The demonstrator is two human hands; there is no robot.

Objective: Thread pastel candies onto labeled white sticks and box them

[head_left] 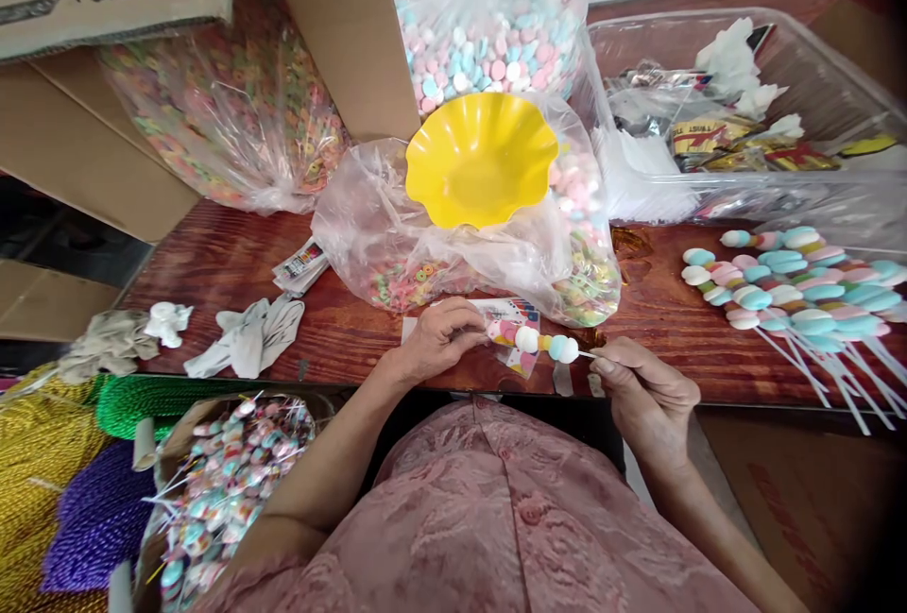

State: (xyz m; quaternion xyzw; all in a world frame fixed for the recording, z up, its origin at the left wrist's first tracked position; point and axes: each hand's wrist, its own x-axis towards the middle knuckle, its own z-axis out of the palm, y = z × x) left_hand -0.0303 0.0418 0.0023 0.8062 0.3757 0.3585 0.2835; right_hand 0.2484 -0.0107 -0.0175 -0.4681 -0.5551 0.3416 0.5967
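A candy skewer [528, 339] with pink, white, yellow and pale blue sweets lies across between my two hands, just above the table edge. My right hand [648, 400] pinches the bare white stick below the blue and white sweets. At the other end, my left hand [443, 339] is closed with thumb and fingers around the pink tip. Beneath the skewer is a printed plastic wrapper [524, 311], partly covered by it. To the right, a pile of similar candy skewers [800, 282] rests on the table with sticks pointing toward me.
A yellow wavy bowl [482, 160] sits on a clear bag of sweets [368, 216]. Behind are a bag of pastel sweets [488, 46], a cardboard box [354, 18] and a plastic bin [744, 177]. Cloth gloves [248, 334] lie left. Lower left stands a container of wrapped skewers [227, 481].
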